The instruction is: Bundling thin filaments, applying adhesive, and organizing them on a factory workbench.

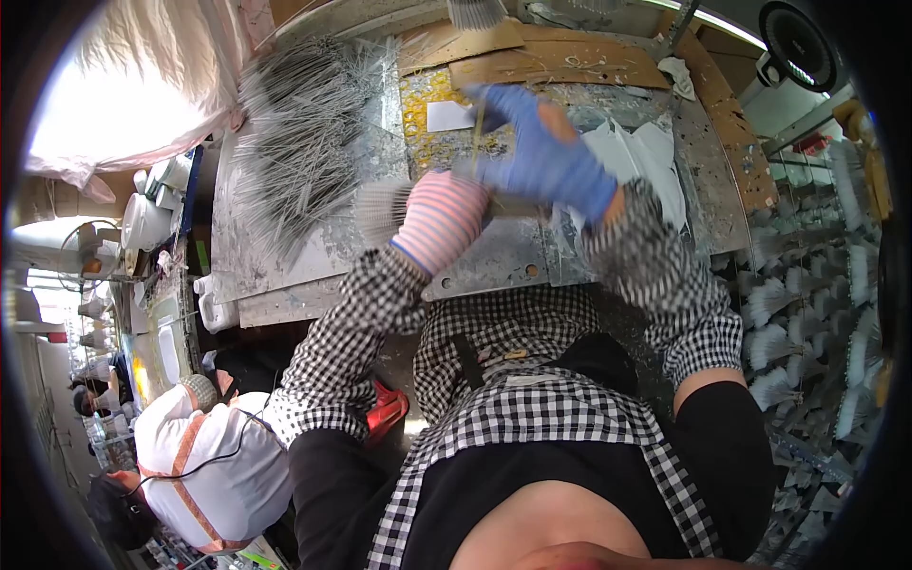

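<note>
Probably mid-banding: left hand (444, 223) closed round wire bunch (378, 211) fanning toward 9 o'clock, right hand (551, 157) blurred at 1, can't tell fingers; next move needs steady left grip.

I see cardboard (570, 68) beyond grip, pale sheet (142, 85) far upper left of it, co-worker (228, 465) lower left.

From the apron (532, 413), both forearms (665, 275) stretch forward in checked sleeves (337, 332), elbows bent. The left hand (444, 220), in a striped glove, is curled closed beyond the apron. Farther from the apron, the blue-gloved right hand (554, 160) is blurred, its wrist (617, 203) partly bare.
</note>
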Tool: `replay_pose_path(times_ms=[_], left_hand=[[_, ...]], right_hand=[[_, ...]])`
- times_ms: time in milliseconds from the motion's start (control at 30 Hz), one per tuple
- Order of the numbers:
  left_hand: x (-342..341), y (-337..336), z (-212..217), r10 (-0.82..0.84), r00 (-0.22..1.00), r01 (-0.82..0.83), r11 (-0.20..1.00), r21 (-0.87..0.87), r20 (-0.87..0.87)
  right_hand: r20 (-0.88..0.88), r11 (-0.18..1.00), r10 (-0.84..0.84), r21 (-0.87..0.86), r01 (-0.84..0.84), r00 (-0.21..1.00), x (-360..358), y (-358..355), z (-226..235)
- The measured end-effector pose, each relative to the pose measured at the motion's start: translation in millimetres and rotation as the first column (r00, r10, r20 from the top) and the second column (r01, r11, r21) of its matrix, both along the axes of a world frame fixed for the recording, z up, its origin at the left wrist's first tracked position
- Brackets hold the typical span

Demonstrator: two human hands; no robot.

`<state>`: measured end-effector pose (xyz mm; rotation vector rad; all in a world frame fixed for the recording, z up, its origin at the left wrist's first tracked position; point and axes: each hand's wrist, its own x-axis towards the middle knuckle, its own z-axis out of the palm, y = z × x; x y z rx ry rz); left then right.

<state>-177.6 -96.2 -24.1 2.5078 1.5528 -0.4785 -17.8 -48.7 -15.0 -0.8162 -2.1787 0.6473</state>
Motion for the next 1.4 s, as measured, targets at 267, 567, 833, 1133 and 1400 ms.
replay_pose_path(times_ms=[267, 567, 833, 1133, 1400], left_hand=[[-31.4, -6.6, -3.3, 0.419, 0.190, -0.197, 0.902, -0.384, 0.888], [-0.2, -25.7, -4.8, -0.028, 0.506, -0.134, 0.985, 0.110, 0.862], [-14.2, -14.3, 0.0, 0.144, 0.164, 0.069, 0.985, -0.157, 0.976], [16.0, -54.0, -35.7, 0.392, -0.357, -0.075, 0.893, -0.444, 0.848], [21.6, -65.5, -30.1, 0.674, -0.722, 0.661, 0.606, -0.443, -0.154]], right_hand=[[-0.798, 0.531, 0.043, -0.491, -0.690, 0.601, 9.2, 18.6, -14.5], [-0.453, 0.393, -0.293, -0.860, -0.325, 0.842, 22.2, 52.3, -51.3], [-0.230, 0.876, 0.394, 0.388, -0.287, 0.890, -4.4, -13.2, 47.6], [-0.277, 0.898, 0.151, 0.440, -0.014, 0.949, 11.8, -38.3, 68.4], [-0.751, 0.995, -0.086, -0.100, 0.016, 0.655, 79.8, -87.2, 30.4]])
